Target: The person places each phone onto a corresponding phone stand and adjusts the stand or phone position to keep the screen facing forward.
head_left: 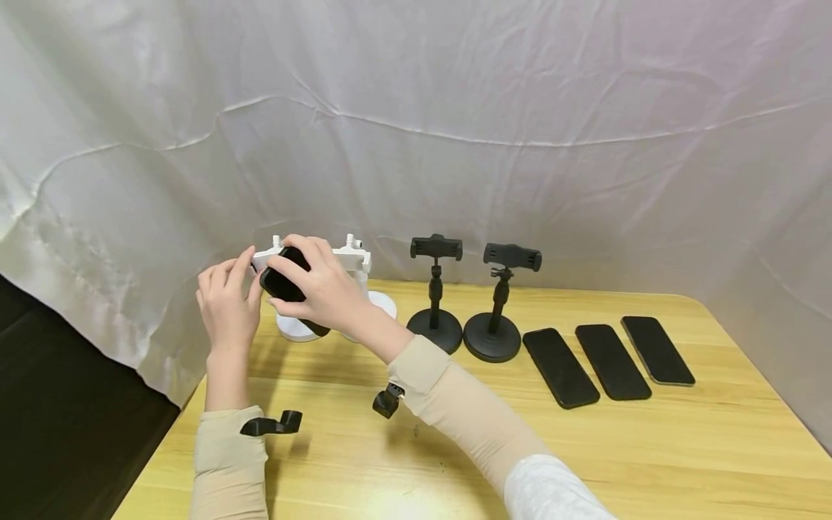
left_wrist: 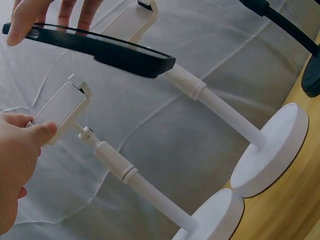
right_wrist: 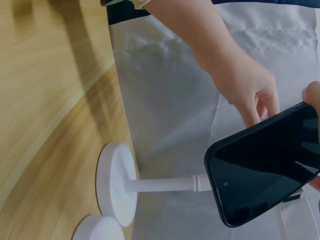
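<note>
My left hand (head_left: pixel 227 307) pinches the edge of the holder on the left white phone stand (left_wrist: pixel 115 162), with the thumb on its front face. In the head view my right hand (head_left: pixel 328 282) grips a black smartphone (right_wrist: pixel 265 165) by its edges. The smartphone is tilted, in the air in front of the stand's holder, and apart from it in the left wrist view. A second white phone stand (left_wrist: pixel 225 112) stands beside the first. The phone and right hand partly hide both white stands in the head view.
Two black phone stands (head_left: pixel 435 303) (head_left: pixel 497 318) stand right of the white ones. Further right, three dark smartphones (head_left: pixel 562 368) (head_left: pixel 613 361) (head_left: pixel 658 350) lie in a row on the wooden table (head_left: pixel 728 433). A pale curtain (head_left: pixel 487 130) hangs behind the table.
</note>
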A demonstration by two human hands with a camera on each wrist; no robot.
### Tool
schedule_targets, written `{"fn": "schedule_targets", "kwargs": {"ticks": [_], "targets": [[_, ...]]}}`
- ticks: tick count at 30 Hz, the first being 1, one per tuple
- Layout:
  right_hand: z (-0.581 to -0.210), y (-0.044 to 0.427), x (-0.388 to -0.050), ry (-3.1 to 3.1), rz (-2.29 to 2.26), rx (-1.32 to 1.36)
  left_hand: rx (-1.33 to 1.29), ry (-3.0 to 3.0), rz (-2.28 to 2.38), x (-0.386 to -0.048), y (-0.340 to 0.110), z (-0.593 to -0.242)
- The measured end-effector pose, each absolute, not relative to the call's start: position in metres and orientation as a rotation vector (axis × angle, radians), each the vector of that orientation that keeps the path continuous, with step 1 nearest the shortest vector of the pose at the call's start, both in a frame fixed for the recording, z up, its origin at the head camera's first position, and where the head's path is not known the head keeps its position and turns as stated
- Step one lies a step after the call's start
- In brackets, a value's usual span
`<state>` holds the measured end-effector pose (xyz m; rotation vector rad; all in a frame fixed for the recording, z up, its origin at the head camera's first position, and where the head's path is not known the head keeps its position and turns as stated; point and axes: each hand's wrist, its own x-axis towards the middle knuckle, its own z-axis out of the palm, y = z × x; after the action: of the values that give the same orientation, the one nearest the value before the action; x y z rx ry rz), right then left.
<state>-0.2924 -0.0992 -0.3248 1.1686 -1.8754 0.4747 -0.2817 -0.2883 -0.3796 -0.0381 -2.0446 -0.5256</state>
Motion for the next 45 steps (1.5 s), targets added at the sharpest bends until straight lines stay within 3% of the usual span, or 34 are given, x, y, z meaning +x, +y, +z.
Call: {"fn": "schedule_targets", "kwargs": {"ticks": [45], "targets": [[-0.310,-0.140,-0.310,-2.075,0.676,1.087,0.040,-2.006,-0.489,-0.285,-0.287,-0.379]]}}
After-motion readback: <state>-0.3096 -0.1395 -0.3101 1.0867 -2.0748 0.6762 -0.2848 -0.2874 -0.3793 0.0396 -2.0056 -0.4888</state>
